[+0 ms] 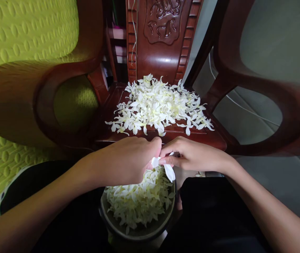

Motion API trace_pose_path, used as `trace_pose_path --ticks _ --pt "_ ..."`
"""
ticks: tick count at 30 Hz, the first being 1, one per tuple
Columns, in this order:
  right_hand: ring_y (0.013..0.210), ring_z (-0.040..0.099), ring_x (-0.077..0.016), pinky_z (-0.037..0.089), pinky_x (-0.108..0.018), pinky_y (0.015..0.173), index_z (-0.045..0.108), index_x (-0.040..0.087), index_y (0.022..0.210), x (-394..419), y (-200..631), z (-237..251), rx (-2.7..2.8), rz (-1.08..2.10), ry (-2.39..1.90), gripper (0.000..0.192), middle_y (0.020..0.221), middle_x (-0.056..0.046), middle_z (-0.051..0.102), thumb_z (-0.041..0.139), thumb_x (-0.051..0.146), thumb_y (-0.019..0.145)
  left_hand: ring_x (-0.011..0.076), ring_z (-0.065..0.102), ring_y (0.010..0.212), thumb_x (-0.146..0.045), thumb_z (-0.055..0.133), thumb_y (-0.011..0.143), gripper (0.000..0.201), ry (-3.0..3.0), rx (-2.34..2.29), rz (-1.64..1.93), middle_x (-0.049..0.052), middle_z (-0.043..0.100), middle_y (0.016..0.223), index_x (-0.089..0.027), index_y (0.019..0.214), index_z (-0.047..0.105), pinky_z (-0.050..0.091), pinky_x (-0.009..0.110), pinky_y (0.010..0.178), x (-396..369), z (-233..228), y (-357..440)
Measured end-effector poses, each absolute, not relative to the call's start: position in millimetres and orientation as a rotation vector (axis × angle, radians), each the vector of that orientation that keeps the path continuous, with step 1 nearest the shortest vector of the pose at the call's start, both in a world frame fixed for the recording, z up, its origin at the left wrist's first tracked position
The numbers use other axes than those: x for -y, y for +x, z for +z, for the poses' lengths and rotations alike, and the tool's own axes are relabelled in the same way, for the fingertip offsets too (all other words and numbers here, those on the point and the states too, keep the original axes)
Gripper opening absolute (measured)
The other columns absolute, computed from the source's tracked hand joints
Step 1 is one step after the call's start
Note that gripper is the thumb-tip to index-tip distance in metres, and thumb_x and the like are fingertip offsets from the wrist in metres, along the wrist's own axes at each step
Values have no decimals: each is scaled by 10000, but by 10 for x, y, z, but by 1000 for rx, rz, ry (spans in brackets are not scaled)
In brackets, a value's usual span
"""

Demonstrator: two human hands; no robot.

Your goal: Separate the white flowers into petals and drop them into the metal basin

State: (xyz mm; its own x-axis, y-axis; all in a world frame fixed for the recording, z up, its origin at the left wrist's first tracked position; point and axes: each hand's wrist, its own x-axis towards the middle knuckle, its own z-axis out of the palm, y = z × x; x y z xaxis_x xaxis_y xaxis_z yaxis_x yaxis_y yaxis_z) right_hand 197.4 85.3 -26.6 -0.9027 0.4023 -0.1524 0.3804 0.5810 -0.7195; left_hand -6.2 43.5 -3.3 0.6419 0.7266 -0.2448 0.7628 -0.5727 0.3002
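Note:
My left hand (pixel 128 158) is closed in a fist, back up, and a white petal (pixel 155 162) shows at its thumb side. The rest of what it holds is hidden under the fingers. My right hand (pixel 189 154) meets it and pinches a white flower (pixel 169 172) between thumb and fingers, its long petal hanging down. Both hands are over the far rim of a dark round bowl (pixel 104 207), which holds many white blossoms (pixel 141 202). Beyond the hands, a loose heap of white flowers (pixel 157 105) is spread on the seat of a carved wooden chair (pixel 162 59).
Curved wooden armrests stand at left (pixel 43 95) and right (pixel 294 109). A yellow-green textured surface (pixel 28 31) lies to the left. A thin white cable (pixel 252 112) runs at the right over grey floor tiles (pixel 265 130). Dark-clothed legs (pixel 213 214) flank the bowl.

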Motion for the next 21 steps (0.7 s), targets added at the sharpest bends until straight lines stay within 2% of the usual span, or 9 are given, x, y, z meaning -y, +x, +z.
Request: trace_pose_path --ticks 4,9,14,21 --pt "584 432 -97 309 -233 571 605 153 779 -842 1953 -303 2784 1277 -738 219 655 21 542 466 245 922 134 394 469 -85 430 787 120 2558 -1320 -148 -16 486 591 -193 838 424 232 282 455 -426 -23 -38" --pt "593 418 -97 302 -236 576 603 161 801 -847 1949 -323 2829 1220 -759 199 662 22 524 465 241 920 125 381 474 -60 443 757 145 2568 -1196 -210 -20 473 588 -197 796 413 232 275 441 -407 -5 -28" --pt "572 409 -93 301 -235 570 596 168 797 -835 1948 -338 2844 1216 -805 257 638 30 511 446 326 934 120 346 442 -9 426 686 230 2578 -1247 -280 -26 453 563 -181 839 434 232 275 438 -409 -27 -25" --pt "578 434 -97 300 -234 565 598 161 808 -838 1944 -337 2835 1207 -800 229 645 26 520 460 298 927 120 335 436 23 422 617 310 2617 -1212 -234 -23 464 577 -175 855 449 197 284 428 -399 -54 -26"
